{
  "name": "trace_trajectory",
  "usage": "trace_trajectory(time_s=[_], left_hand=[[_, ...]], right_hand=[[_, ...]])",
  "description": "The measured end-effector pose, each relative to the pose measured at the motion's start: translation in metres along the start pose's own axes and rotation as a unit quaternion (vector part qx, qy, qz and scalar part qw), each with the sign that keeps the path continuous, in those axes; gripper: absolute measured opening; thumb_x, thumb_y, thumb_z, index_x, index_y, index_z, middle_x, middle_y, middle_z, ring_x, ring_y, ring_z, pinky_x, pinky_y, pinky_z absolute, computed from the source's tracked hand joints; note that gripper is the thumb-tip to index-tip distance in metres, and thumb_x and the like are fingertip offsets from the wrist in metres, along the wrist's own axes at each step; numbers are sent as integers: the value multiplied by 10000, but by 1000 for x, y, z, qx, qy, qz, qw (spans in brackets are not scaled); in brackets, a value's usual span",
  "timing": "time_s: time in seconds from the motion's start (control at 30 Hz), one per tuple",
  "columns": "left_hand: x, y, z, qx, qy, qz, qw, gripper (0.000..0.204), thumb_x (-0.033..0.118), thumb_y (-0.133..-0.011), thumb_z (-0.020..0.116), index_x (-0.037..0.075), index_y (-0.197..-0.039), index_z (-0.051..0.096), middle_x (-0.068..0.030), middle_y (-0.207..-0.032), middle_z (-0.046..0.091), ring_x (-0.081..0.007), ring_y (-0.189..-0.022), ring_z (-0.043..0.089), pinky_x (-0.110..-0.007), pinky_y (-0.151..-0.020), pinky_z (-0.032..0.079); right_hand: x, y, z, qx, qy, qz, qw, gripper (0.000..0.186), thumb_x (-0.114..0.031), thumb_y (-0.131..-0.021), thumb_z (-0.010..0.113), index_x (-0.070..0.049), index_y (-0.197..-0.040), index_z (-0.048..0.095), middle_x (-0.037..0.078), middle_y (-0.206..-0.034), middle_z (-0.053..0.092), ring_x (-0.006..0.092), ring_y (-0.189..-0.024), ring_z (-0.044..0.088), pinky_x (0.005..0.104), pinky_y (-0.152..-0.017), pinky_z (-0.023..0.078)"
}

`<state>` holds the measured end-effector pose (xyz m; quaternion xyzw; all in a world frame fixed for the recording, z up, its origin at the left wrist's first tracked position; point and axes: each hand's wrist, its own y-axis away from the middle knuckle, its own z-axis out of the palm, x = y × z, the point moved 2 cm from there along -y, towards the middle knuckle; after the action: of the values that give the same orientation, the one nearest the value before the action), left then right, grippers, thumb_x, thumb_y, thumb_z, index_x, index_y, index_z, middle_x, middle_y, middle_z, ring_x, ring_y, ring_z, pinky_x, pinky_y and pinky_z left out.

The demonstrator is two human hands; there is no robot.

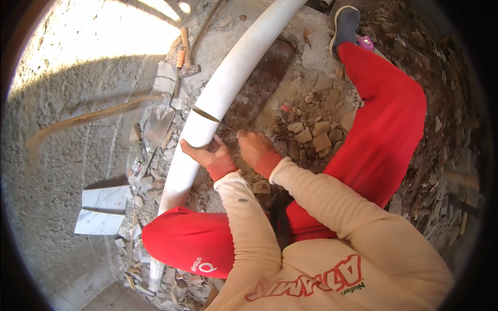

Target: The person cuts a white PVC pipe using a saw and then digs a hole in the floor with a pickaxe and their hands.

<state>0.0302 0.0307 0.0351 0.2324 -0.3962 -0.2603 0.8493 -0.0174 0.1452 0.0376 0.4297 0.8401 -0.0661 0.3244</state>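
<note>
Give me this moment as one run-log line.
left hand: holding white pipe, near side of dark slit | right hand: curled right of pipe, contents unclear | hammer: left of pipe

The pipe [223, 85] looks smooth plastic; the trousers [384, 119], matt cloth; the long handle [83, 120], wood; the rubble [321, 141], rough.

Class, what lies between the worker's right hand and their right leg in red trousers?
In the head view, a scatter of broken rubble lies between the right hand and the right leg.
</note>
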Motion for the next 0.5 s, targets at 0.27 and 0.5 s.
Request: trace_trajectory(time_s=[0.27, 0.5], left_hand=[[6, 2, 17, -32, 0, 25, 999, 668, 624, -862, 637, 130, -1304, 556, 4, -1254, 633, -159, -1131, 590, -311, -963, 465], [5, -4, 7, -22, 2, 45, 999, 673, 630, -830, 651, 116, -1258, 583, -4, -1202, 650, -160, -1089, 605, -313, -912, 493]], right_hand=[[-1, -1, -5, 6, -17, 18, 1000, 143, -67, -893, 504, 0, -971, 603, 253, -921, 702, 463, -904, 678, 556, -809, 529], [-9, -2, -12, 7, -7, -7, 1000, 171, -74, -886, 539, 1, -985, 657, 226, -905, 718, 418, -888, 706, 504, -764, 572]])
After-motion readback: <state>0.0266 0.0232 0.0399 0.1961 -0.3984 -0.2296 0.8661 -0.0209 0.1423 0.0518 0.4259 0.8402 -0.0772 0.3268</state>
